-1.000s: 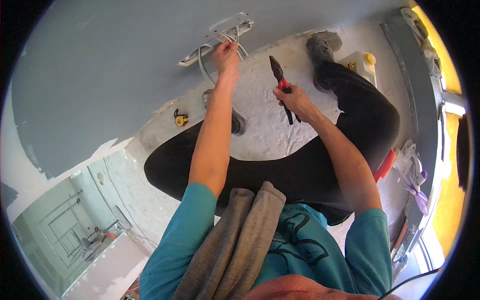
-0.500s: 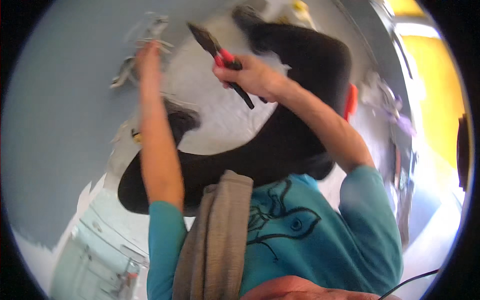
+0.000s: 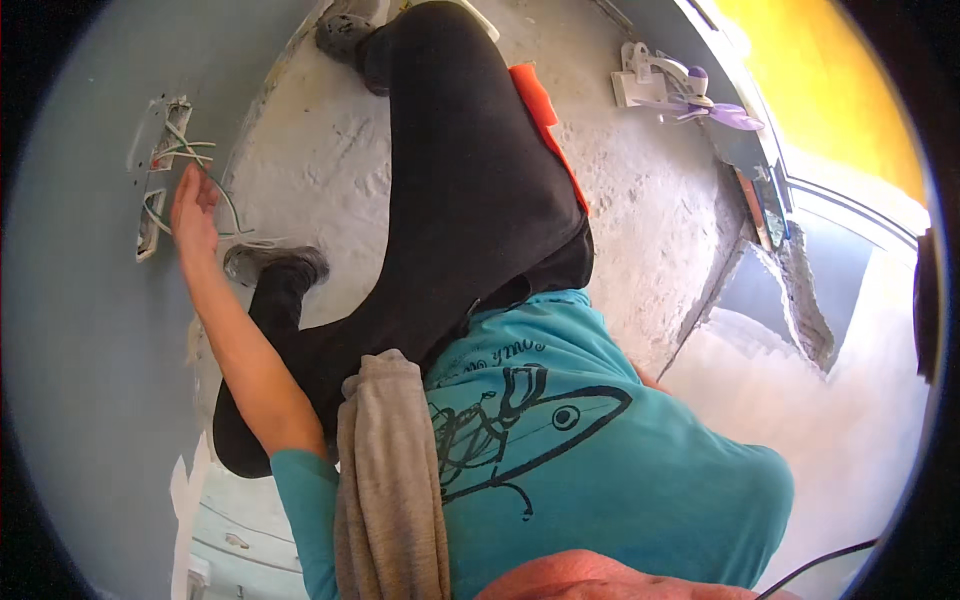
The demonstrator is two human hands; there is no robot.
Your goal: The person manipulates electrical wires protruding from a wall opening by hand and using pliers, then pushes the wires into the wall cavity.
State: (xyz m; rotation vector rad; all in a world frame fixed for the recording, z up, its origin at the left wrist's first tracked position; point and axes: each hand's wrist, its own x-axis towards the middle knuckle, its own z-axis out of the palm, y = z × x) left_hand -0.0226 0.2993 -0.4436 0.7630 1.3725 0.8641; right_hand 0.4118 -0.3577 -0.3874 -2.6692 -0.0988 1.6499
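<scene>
by the wall's (image 3: 80,300) lower edge: your left hand (image 3: 194,215) at the wires (image 3: 180,147)
fingers (image 3: 188,182) half-curled, can't tell if gripping; your right hand's out of view

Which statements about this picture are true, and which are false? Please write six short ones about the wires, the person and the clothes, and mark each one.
1. Green and white wires come out of the wall. True.
2. The wall around the wires is bright yellow. False: it is bluish grey there.
3. The left grip is close to the wires. True.
4. The right grip is in plain view beside the left one. False: it does not show.
5. The person wears black trousers. True.
6. A cloth lies on the right side of the person's shirt. False: the greyish cloth lies on the left side of the teal shirt.
</scene>
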